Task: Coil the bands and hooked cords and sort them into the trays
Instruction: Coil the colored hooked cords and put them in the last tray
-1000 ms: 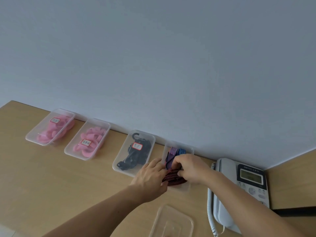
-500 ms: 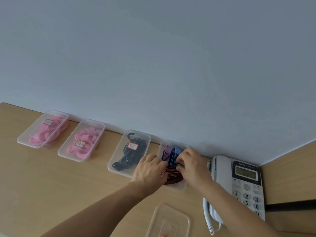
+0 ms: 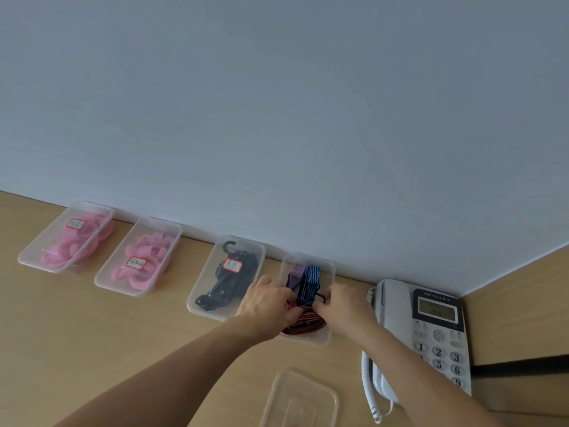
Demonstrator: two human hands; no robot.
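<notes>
Wider apart than before, left hand (image 3: 268, 306) and right hand (image 3: 341, 306) clamp curled fingers on the red-striped coiled cord (image 3: 304, 322) between them inside the clear plastic tray (image 3: 308, 340); sorting looks nearly finished.

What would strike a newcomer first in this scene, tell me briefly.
The left hand and right hand grip a red-striped cord in the rightmost tray by the wall. Left of it stand a tray of black hooked cords and two trays of pink bands; a grey telephone sits to the right.
</notes>
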